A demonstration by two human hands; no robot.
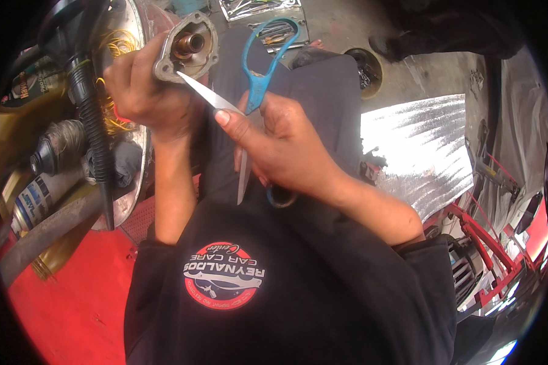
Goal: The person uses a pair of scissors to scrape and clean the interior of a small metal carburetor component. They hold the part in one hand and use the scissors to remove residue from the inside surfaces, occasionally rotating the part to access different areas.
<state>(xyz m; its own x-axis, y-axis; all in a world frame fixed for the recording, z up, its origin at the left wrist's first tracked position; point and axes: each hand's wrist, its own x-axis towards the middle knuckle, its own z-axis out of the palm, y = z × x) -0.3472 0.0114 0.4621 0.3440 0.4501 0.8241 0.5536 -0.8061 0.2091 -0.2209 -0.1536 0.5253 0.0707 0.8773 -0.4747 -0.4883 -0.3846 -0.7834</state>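
Far left, a spray can (33, 201) lies tilted beside a black funnel (90, 115) with a ribbed spout, its narrow end toward the wearer; behind the spout is a coil of yellow wire (119, 45). The left grip (141, 91) is closed around the side of a metal casting (210, 48), held up over the wearer's left side — apparently so that its open face and inner brass-coloured tube stay in view. The scissors (259, 85) stand with their 2 blades spread; 1 tip lies at the casting's lower rim, though contact cannot be told. The right grip (280, 137) grasps them near the pivot, thumb along the upper blade — probably for finer control than the blue handle would give. Beyond lie a tray of tools (281, 30), a round pan (365, 70) and, rightmost, a silvery sheet (420, 146).
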